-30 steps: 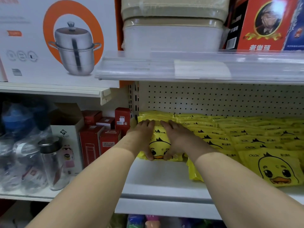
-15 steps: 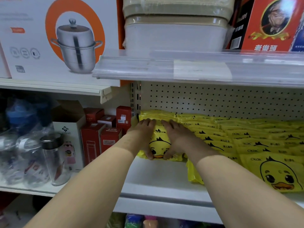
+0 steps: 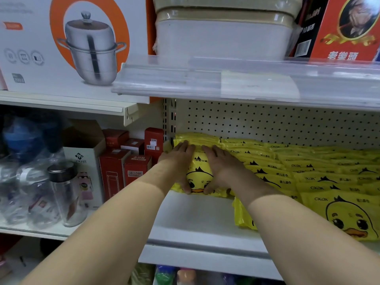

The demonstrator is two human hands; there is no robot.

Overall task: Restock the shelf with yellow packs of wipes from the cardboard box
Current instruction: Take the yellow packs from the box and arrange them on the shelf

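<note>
Both arms reach into the white shelf [image 3: 195, 219], and both hands are on one yellow pack of wipes [image 3: 198, 173] at the far left end of the row. The left hand [image 3: 178, 161] lies on the pack's left side and the right hand [image 3: 223, 167] on its right, with the duck face showing between them. The fingers [image 3: 185, 146] of each hand are stretched out nearly straight and close together over the top of the pack, their tips reaching the stack of yellow packs [image 3: 197, 137] against the pegboard back [image 3: 267, 124]. Each thumb [image 3: 186, 189] hooks round the pack's near edge, so the pack is pinched between thumbs and fingers. The pack rests on the shelf, leaning back on the stack behind it.

To its right, more rows of the same packs [image 3: 308, 167] overlap like tiles, and one loose pack [image 3: 241, 212] stands on edge just under the right forearm. Left of the divider stand red boxes [image 3: 115, 167] and a glass bottle [image 3: 65, 192].
</note>
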